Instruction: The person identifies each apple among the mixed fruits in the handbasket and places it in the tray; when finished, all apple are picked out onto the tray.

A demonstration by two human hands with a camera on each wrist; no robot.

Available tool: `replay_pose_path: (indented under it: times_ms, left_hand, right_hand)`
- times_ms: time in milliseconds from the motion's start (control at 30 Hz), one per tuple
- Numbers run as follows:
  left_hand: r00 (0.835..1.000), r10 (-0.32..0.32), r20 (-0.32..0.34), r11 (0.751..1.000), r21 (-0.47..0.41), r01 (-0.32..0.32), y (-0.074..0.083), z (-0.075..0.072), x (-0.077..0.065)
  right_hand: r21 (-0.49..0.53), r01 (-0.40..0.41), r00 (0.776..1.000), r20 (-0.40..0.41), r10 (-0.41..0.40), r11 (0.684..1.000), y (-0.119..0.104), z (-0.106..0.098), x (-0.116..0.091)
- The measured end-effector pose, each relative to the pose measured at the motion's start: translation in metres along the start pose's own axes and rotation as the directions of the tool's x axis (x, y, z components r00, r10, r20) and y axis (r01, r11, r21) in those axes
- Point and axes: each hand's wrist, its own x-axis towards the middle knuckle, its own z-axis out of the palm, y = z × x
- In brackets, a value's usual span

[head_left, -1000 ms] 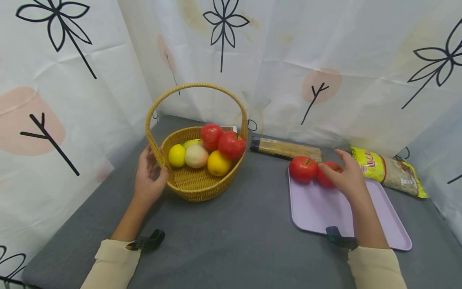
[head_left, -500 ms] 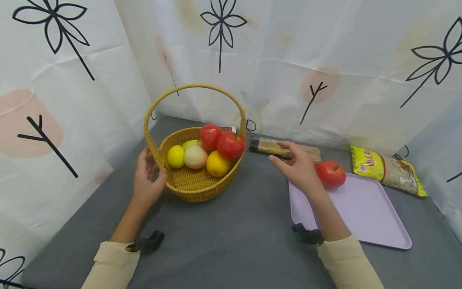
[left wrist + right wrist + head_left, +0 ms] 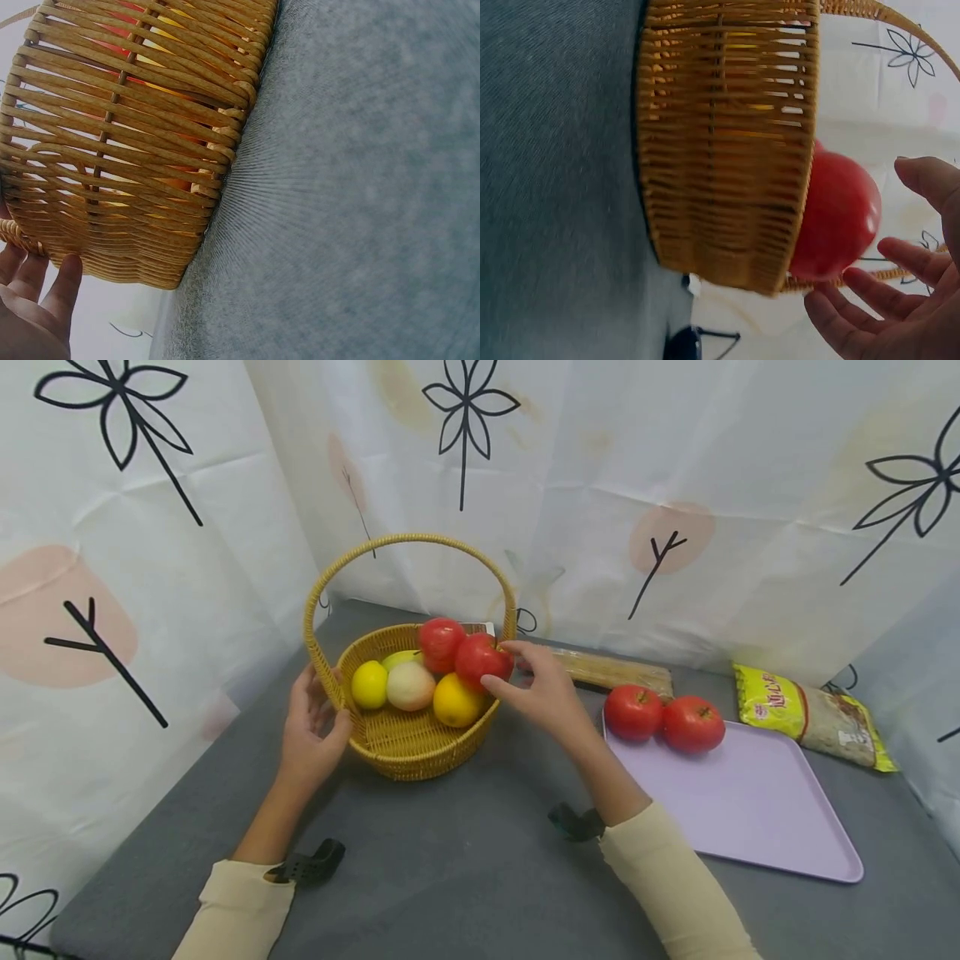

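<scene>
A yellow wicker basket with a tall arched handle holds a red apple, a second red apple, a pale peach-like fruit, an orange and a yellow lemon-like fruit. My left hand grips the basket's left rim by the handle's foot; in the left wrist view its fingers press the woven wall. At the right rim, my right hand reaches with thumb and fingers spread beside the front red apple. The right wrist view shows fingertips close by this apple, thumb apart.
Two round red fruits with short stems sit at the back left corner of a lilac tray on the right. Behind them lie a long wrapped pack and a yellow printed bag. A patterned curtain hangs behind the grey table.
My right hand has moved left from the red fruits on the tray to the basket's right rim, carrying nothing. The left hand and the basket have stayed in place.
</scene>
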Motion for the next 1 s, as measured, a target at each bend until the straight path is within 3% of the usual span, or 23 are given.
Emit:
replay_pose_path:
  times_ms: [333, 567, 767, 1000]
  left_hand:
    - [1.000, -0.002, -0.005, 1.000, -0.010, 0.002, 0.002, 0.001, 0.001]
    - [1.000, 0.001, -0.003, 1.000, -0.015, -0.001, 0.005, 0.000, 0.001]
    - [1.000, -0.014, 0.000, 1.000, 0.010, 0.014, 0.004, 0.001, 0.002]
    - [1.000, -0.008, -0.001, 1.000, 0.006, 0.008, 0.003, 0.001, 0.001]
  right_hand:
    - [-0.095, -0.042, 0.986, -0.165, 0.026, 0.995, -0.005, 0.026, 0.011]
    - [-0.194, -0.022, 0.960, -0.280, -0.034, 0.981, -0.004, 0.044, 0.012]
    - [-0.170, 0.035, 0.936, -0.340, -0.092, 0.985, 0.002, 0.050, 0.010]
    - [-0.133, 0.074, 0.935, -0.335, -0.115, 0.988, 0.007, 0.049, 0.006]
